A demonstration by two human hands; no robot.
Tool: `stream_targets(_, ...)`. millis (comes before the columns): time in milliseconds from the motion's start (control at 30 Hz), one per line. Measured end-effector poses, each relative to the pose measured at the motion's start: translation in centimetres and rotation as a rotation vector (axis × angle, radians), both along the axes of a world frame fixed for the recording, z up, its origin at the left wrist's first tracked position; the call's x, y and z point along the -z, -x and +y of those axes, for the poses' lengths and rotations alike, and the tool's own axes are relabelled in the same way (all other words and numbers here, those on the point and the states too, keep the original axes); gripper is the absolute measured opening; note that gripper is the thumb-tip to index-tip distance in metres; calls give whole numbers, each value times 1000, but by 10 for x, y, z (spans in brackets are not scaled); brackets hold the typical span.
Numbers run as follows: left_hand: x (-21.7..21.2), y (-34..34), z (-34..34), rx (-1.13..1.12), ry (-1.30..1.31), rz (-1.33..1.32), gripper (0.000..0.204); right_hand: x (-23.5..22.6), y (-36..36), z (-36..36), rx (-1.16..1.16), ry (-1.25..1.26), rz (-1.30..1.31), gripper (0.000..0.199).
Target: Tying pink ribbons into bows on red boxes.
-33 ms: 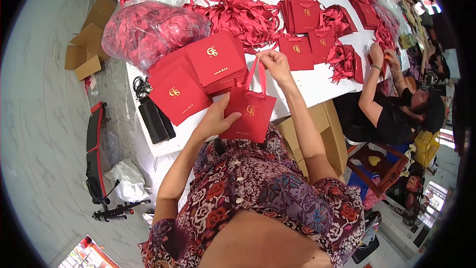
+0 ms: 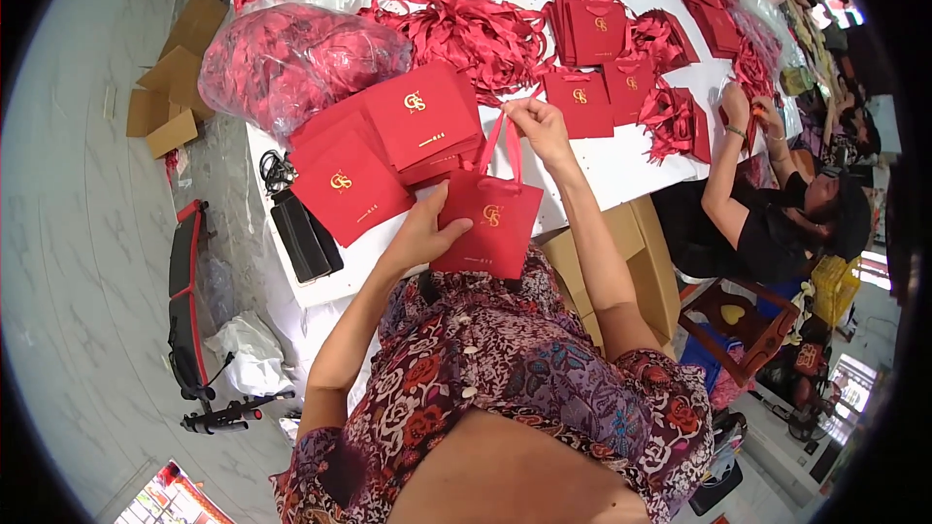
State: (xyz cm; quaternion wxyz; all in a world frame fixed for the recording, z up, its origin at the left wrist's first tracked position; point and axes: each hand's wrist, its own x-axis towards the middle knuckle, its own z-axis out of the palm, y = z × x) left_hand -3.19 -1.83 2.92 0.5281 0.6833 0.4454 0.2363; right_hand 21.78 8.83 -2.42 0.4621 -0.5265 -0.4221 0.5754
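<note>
Fingers of our right hand close in a small pinch on the top of a pink-red ribbon handle, at one o'clock from the red bag. Our left hand grips that bag at nine o'clock, thumb flat on its front; the other fingers are partly hidden behind it. The bag sits before our body at the table's near edge, and we seem to be drawing the handle up and straight. Next, we judge, calls for an even pull while the left grip steadies the panel. It looks flat and uncreased, slightly tilted, with a gold emblem above small gold print; whether the ribbon ends are secured inside, we cannot quite tell. Beyond, flat red bags lie at ten o'clock, tangled ribbons at twelve.
</note>
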Motion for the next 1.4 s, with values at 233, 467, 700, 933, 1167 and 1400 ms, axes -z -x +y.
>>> stream_targets(233,4,-27,23,-345,255,-506,54,-15,-19,-58,67,156,36,46)
stream_targets(467,24,-71,49,-323,137,-624,51,-12,-30,-98,113,143,334,36)
stream_targets(700,21,-61,38,-373,-172,-226,45,-13,-87,-55,632,-309,-550,31)
stream_targets(933,20,-24,56,-352,-630,419,61,56,-66,-25,319,-358,-1472,57)
stream_targets(1167,43,-7,61,-217,-632,767,72,65,-34,-8,188,-384,-1180,29)
stream_targets(1400,38,-12,41,-173,-682,733,67,52,22,26,109,-391,-919,16)
